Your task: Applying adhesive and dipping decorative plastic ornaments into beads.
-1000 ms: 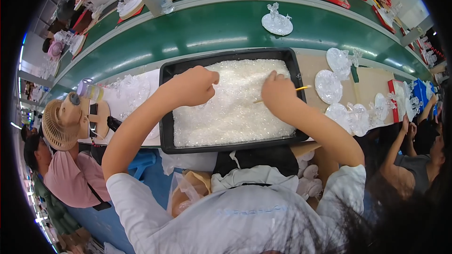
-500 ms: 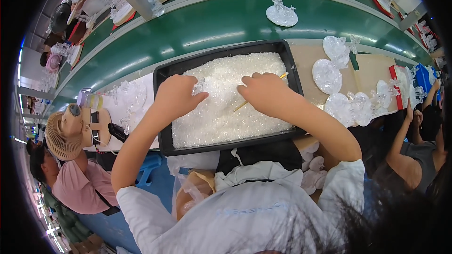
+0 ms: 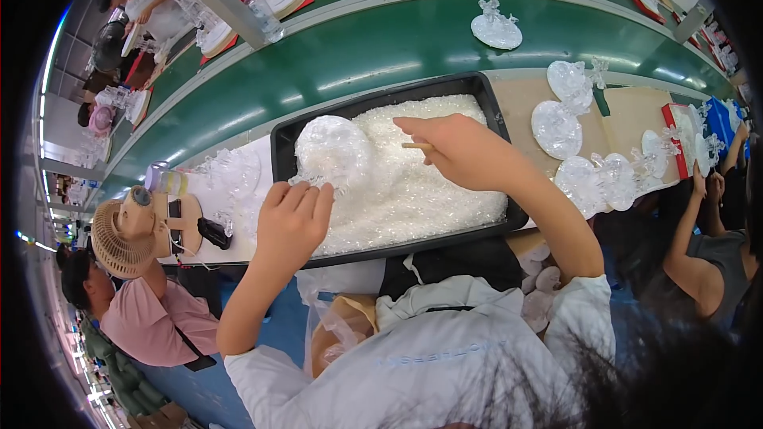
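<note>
While left hand point(image 3: 292, 218) grips clear dome ornament point(image 3: 332, 147) over black tray point(image 3: 280, 141) | right hand point(image 3: 461, 149) pinches thin stick point(image 3: 416, 145) | risk: ornament likely slips, cracks if stick pressure tilts it.

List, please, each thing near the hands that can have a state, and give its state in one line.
Black tray: on the table, filled with white crystal bits.
Clear dome piece: lifted over the tray, upright.
Left hand: curled under the dome piece, touching it.
Right hand: closed on a thin stick.
Thin stick: held level, pointing at the dome piece.
Small fan: standing; running or not, cannot tell.
</note>
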